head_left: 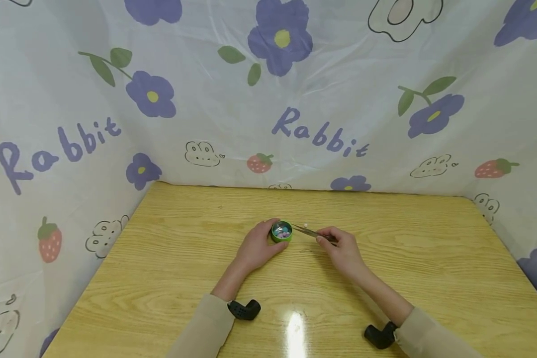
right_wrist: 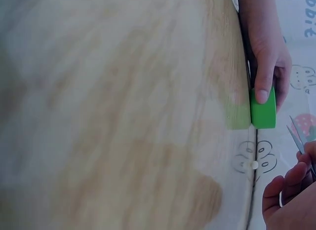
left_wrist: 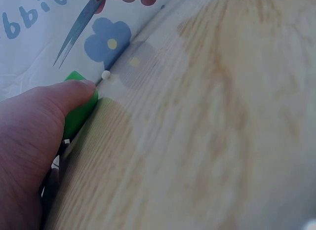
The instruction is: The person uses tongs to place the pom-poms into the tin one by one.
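My left hand [head_left: 258, 247] grips a small round green container [head_left: 288, 239] on the wooden table, thumb on the near side and fingers round the far side. Pink and teal beads [head_left: 284, 232] lie inside it. My right hand [head_left: 343, 251] pinches a pair of metal tweezers [head_left: 311, 232], whose tips point left toward the container's rim. In the left wrist view the tweezers' tips [left_wrist: 58, 66] stand slightly apart with nothing between them, above the level of the green container [left_wrist: 79, 111]. A single white bead [head_left: 306, 225] sits on the table just right of the container.
The wooden table [head_left: 197, 223] reaches back to a white cloth [head_left: 215, 104] printed with flowers, rabbits and strawberries, which hangs at the back and sides. Black devices are strapped at the left wrist [head_left: 245, 310] and the right wrist [head_left: 380, 335].
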Demonstrator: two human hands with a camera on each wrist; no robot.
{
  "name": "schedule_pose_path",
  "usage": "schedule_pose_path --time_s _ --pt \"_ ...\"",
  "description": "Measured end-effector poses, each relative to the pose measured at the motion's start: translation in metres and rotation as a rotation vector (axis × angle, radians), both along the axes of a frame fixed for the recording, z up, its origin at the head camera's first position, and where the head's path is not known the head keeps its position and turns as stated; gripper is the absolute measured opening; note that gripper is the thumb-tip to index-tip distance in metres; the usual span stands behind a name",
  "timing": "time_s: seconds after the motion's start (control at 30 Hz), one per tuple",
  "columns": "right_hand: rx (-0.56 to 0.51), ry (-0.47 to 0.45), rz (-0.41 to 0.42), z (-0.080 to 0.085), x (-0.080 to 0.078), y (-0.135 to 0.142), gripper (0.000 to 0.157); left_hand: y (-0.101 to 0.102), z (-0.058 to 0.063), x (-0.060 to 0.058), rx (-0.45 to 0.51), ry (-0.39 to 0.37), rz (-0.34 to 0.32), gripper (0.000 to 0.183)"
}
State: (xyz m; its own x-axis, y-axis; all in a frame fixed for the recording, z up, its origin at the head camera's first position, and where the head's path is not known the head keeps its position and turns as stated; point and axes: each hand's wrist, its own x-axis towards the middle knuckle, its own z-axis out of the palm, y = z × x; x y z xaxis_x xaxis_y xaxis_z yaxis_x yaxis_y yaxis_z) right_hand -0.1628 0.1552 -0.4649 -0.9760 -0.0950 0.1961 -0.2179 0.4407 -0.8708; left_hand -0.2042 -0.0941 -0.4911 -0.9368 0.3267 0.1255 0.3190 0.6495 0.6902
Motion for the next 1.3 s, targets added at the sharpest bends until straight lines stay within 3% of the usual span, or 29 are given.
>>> schedule_pose_path --time_s 0.13,0.43,0.8,1.07,1.3 --pt "-0.016 -0.057 -0.002 0.002 0.001 0.001 0.014 -0.001 -0.002 0.000 -0.005 -0.001 0.007 0.068" --pt "-0.051 -0.076 -0.053 -0.001 -0.003 0.012 0.018 -0.002 -0.002 0.000 0.009 0.005 -0.002 0.068" --pt "0.026 -0.127 -0.169 -0.002 -0.011 0.023 0.021 -0.002 -0.002 0.000 0.008 0.006 -0.008 0.068" --pt "0.052 -0.118 -0.174 -0.003 -0.012 0.024 0.020 -0.002 0.000 0.001 0.009 -0.001 -0.008 0.069" --pt "-0.005 -0.162 -0.160 -0.003 -0.013 0.023 0.020 -0.001 0.001 0.001 0.002 0.007 -0.010 0.069"
